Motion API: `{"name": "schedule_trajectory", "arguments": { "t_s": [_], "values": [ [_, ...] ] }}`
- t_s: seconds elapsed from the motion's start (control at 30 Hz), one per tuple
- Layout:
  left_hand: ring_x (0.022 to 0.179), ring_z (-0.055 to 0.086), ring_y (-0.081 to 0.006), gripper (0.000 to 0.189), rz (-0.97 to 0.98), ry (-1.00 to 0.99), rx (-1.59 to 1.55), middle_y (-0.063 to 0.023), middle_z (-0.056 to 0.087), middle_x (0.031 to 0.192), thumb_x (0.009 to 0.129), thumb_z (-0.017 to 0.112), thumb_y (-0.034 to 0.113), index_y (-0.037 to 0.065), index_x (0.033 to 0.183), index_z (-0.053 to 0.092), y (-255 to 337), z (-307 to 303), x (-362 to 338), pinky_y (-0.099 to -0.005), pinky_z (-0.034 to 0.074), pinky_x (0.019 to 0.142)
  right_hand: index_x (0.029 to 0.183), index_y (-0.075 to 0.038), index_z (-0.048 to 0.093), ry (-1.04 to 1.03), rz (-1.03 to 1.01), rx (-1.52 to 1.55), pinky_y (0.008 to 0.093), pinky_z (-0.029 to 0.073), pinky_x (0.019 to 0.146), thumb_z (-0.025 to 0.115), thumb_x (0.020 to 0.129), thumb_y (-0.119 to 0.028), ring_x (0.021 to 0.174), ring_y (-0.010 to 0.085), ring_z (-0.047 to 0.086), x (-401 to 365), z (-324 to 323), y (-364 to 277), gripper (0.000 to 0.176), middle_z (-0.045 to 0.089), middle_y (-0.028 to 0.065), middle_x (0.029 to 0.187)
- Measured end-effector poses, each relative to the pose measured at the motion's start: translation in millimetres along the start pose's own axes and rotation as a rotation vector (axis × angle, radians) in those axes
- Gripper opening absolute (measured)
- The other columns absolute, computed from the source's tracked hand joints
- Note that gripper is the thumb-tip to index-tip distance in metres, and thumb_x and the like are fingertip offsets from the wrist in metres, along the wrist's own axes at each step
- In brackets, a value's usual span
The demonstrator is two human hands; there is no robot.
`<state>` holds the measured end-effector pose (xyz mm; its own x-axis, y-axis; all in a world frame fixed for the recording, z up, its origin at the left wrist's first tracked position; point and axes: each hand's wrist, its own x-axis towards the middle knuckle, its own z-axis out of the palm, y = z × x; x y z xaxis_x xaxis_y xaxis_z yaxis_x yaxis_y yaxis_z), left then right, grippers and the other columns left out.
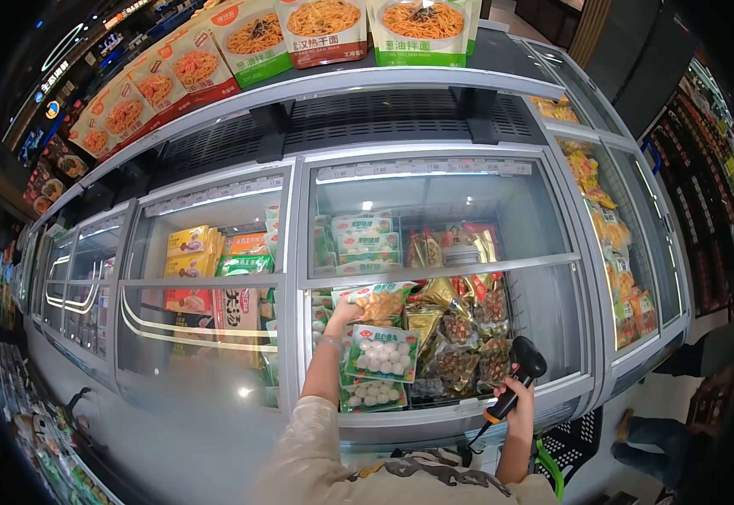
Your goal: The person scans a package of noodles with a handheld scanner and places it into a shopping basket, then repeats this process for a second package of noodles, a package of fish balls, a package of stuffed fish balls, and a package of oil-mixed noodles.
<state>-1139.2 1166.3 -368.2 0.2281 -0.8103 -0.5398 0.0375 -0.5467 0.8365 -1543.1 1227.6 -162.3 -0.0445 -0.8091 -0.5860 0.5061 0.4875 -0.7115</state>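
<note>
My left hand [347, 312] reaches into the open section of a chest freezer [447, 275]. Its fingers close on the left edge of a green-and-white bag of orange-yellow frozen pieces [381, 305]; the fingertips are partly hidden. Just below lies a bag of white frozen balls [383, 353], overlapping a similar bag of balls [373, 394]. In my right hand [516, 402] is a black handheld barcode scanner [529, 360] with an orange band, held by its handle over the freezer's front rim. Gold and red bags [458, 326] fill the middle of the freezer.
A shelf of noodle packets [325, 34] runs above the freezer. Sliding glass lids [207, 337] cover the sections to the left, and another freezer [628, 244] stands to the right. A green-handled black basket or cart [569, 446] and a person's legs [657, 446] are at lower right.
</note>
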Motion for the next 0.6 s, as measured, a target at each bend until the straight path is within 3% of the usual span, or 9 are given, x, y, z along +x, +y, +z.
{"name": "schedule_trajectory", "arguments": {
  "t_s": [0.1,0.13,0.23,0.27,0.37,0.4,0.47,0.57,0.6],
  "values": [
    [0.083,0.057,-0.0208,0.044,0.004,0.118,0.422,-0.0091,0.06,0.084,0.055,0.055,-0.001,0.003,0.099,0.055,-9.9,-5.0,6.2,-0.0308,0.042,0.072,0.102,-0.004,0.042,0.013,0.0,0.025,0.0294,0.044,0.053,0.055,0.068,-0.001,0.056,0.0141,0.047,0.5,2.7,0.3,0.036,0.047,0.0059,0.067],
    [0.087,0.056,-0.0277,0.048,0.029,0.423,0.535,-0.0149,0.059,0.091,0.057,0.055,0.004,0.003,0.105,0.051,-19.4,-0.5,4.1,-0.0352,0.042,0.075,0.101,-0.004,0.042,0.013,0.001,0.012,0.0293,0.044,0.053,0.055,0.068,-0.001,0.057,0.0138,0.047,-0.3,3.5,-0.5,0.036,0.047,0.0057,0.067],
    [0.089,0.053,-0.0369,0.056,0.048,0.805,0.573,-0.0195,0.056,0.098,0.06,0.056,0.01,0.01,0.115,0.044,-45.6,3.3,-2.9,-0.042,0.039,0.08,0.101,-0.004,0.042,0.011,0.007,-0.011,0.029,0.044,0.053,0.055,0.068,-0.002,0.057,0.0133,0.048,-1.6,5.5,-1.7,0.035,0.047,0.005,0.067],
    [0.096,0.051,-0.0355,0.061,-0.042,0.94,0.642,-0.0207,0.052,0.105,0.062,0.06,0.026,0.006,0.116,0.041,-54.8,7.9,-5.3,-0.0404,0.039,0.083,0.101,-0.004,0.042,0.011,0.014,-0.011,0.0289,0.044,0.053,0.054,0.068,-0.002,0.057,0.0132,0.048,-0.1,5.4,-0.5,0.035,0.047,0.0048,0.067],
    [0.1,0.049,-0.0333,0.07,-0.444,0.619,0.447,-0.0208,0.051,0.107,0.062,0.061,0.045,0.0,0.114,0.043,-58.3,23.6,-33.8,-0.0384,0.037,0.087,0.102,-0.004,0.042,0.009,0.045,-0.005,0.0288,0.044,0.053,0.055,0.068,-0.001,0.057,0.0128,0.048,3.0,6.4,7.3,0.036,0.046,0.0044,0.066],
    [0.101,0.049,-0.0323,0.073,-0.477,0.532,0.496,-0.0206,0.051,0.108,0.06,0.06,0.05,-0.001,0.112,0.045,-60.3,25.6,-38.9,-0.0377,0.037,0.087,0.102,-0.004,0.042,0.004,0.05,-0.002,0.0288,0.044,0.053,0.054,0.068,-0.001,0.057,0.0127,0.047,3.2,8.2,8.3,0.036,0.046,0.0045,0.066],
    [0.103,0.048,-0.0304,0.08,-0.528,0.344,0.587,-0.0201,0.05,0.11,0.057,0.06,0.059,-0.003,0.108,0.049,-66.9,36.1,-49.2,-0.0363,0.037,0.087,0.102,-0.005,0.042,-0.012,0.055,0.0,0.0292,0.043,0.053,0.054,0.068,0.0,0.056,0.0129,0.047,2.4,8.7,8.4,0.037,0.046,0.0049,0.065],
    [0.101,0.051,-0.0261,0.072,-0.48,0.328,0.358,-0.017,0.052,0.11,0.058,0.064,0.053,-0.001,0.104,0.054,-132.4,25.8,-10.6,-0.0346,0.039,0.084,0.102,-0.005,0.042,-0.053,0.045,0.015,0.0301,0.042,0.052,0.055,0.067,0.0,0.055,0.0139,0.046,-0.8,2.1,8.9,0.037,0.045,0.0052,0.065],
    [0.09,0.055,-0.0215,0.056,-0.335,0.383,0.139,-0.0128,0.059,0.098,0.063,0.066,0.043,0.001,0.099,0.057,-169.5,20.5,3.8,-0.0325,0.041,0.077,0.102,-0.005,0.042,-0.06,0.037,0.028,0.0308,0.042,0.052,0.055,0.067,0.0,0.055,0.015,0.046,-1.9,-0.5,8.5,0.038,0.045,0.0053,0.065]
  ]
}}
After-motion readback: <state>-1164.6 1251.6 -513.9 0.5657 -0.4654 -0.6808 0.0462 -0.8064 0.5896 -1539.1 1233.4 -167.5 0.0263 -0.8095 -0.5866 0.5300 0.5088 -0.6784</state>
